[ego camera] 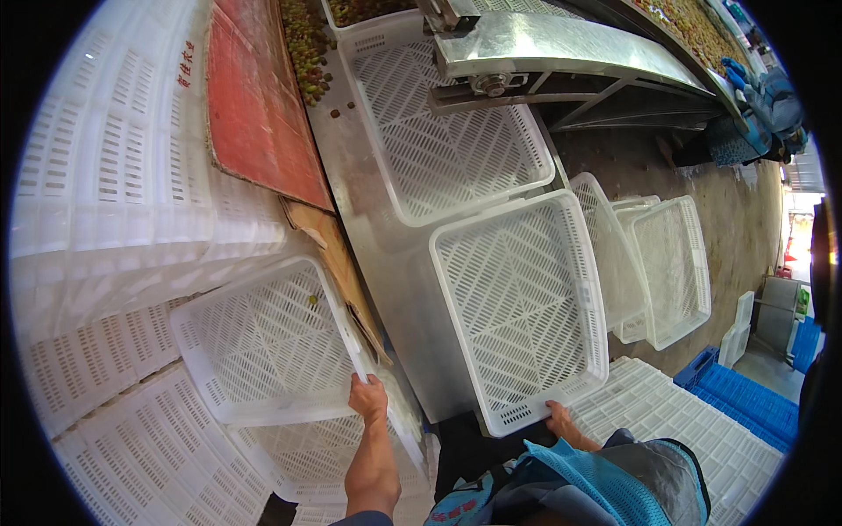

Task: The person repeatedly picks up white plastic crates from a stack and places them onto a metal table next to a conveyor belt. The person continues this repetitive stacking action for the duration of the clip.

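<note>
My left hand [368, 396] grips the rim of a white slotted plastic crate [263, 342] on the left. One small yellow-green fruit [312, 300] lies in that crate, and another white crate [316, 454] shows beneath it. My right hand [562, 421] holds the near right corner of a second white crate [520, 315], which has nothing in it and rests on a stainless steel table [408, 296]. Beyond it on the same table, a further white crate [454, 144] sits partly under the end of a metal conveyor [566, 39].
Stacked white crates [118, 164] rise at left beside a red board [263, 118]. Small fruits [306, 59] lie at the table's far end. More crates [671, 276] lean at right, near blue crates [743, 401]. A person in blue [763, 112] is at far right.
</note>
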{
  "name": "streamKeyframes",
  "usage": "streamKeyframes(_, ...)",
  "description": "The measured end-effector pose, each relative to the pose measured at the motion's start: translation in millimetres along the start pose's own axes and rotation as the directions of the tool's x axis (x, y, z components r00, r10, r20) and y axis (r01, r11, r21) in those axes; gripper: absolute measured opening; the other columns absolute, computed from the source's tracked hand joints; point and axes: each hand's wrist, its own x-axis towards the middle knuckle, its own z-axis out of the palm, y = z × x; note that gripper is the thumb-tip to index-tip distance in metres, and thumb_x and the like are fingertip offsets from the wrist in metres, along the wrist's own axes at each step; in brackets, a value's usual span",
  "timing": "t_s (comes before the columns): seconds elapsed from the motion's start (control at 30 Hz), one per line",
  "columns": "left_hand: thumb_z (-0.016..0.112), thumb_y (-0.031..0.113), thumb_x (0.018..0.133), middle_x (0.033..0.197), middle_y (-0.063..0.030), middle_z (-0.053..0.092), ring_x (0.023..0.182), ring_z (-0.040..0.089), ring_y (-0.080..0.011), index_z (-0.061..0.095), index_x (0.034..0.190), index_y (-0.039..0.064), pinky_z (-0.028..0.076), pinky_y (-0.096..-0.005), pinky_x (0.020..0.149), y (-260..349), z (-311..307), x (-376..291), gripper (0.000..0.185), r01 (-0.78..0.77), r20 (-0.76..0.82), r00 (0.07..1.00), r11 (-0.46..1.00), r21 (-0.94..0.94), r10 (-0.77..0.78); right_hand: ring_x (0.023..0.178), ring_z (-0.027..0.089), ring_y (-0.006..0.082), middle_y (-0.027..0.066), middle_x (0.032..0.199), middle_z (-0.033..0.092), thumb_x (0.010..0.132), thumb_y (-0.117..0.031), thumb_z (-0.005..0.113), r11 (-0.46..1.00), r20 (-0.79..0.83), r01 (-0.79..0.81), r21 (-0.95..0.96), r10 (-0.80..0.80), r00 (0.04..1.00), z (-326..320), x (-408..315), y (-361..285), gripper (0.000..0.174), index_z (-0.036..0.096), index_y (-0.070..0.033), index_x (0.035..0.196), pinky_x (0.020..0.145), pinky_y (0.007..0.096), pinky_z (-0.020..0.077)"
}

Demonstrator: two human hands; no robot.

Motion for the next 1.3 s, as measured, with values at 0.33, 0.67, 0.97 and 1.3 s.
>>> streamKeyframes(0.33,0.056,0.023,0.082,0.085,-0.0221,0.066,0.077,0.063,-0.0412,0.059,0.094,0.000,0.049,-0.0497,0.070,-14,11,-2,0.026,-0.017,-0.055,0.998,0.999,-0.040,0.015,0.105,0.059,0.0316,0.0168,0.112,0.060,0.082,-0.011,0.061,0.883,0.103,-0.110,0.456,0.070,0.992,30,107,28,0.036,0.054,0.001,0.115,0.083,0.0434,0.0514)
streamKeyframes(0.67,0.057,0.022,0.081,0.083,-0.0200,0.065,0.076,0.063,-0.0396,0.058,0.092,0.001,0.050,-0.0488,0.069,-9,11,1,0.024,-0.032,-0.083,0.996,0.999,-0.042,0.029,0.083,0.062,0.0311,0.0183,0.106,0.058,0.085,-0.013,0.058,-0.065,0.264,-0.257,0.964,0.317,0.911,-82,213,-180,0.040,0.048,0.004,0.120,0.058,0.0424,0.0520)
streamKeyframes(0.97,0.057,0.022,0.081,0.082,-0.0182,0.065,0.075,0.063,-0.0382,0.057,0.088,0.003,0.050,-0.0477,0.067,-9,10,1,0.021,-0.023,-0.080,0.997,1.000,-0.020,0.021,0.094,0.059,0.0352,0.0228,0.114,0.050,0.085,-0.008,0.055,-0.079,0.075,-0.061,0.995,0.194,0.978,-165,329,-318,0.044,0.037,0.007,0.123,0.065,0.0454,0.0587)
streamKeyframes(1.3,0.057,0.023,0.081,0.081,-0.0183,0.065,0.074,0.064,-0.0383,0.057,0.088,0.003,0.050,-0.0482,0.067,-8,8,0,0.021,-0.025,-0.075,0.997,0.999,-0.022,0.023,0.094,0.059,0.0352,0.0220,0.110,0.049,0.081,-0.009,0.061,-0.151,0.067,-0.048,0.987,0.120,0.991,-217,407,-423,0.045,0.038,0.003,0.118,0.066,0.0474,0.0583)
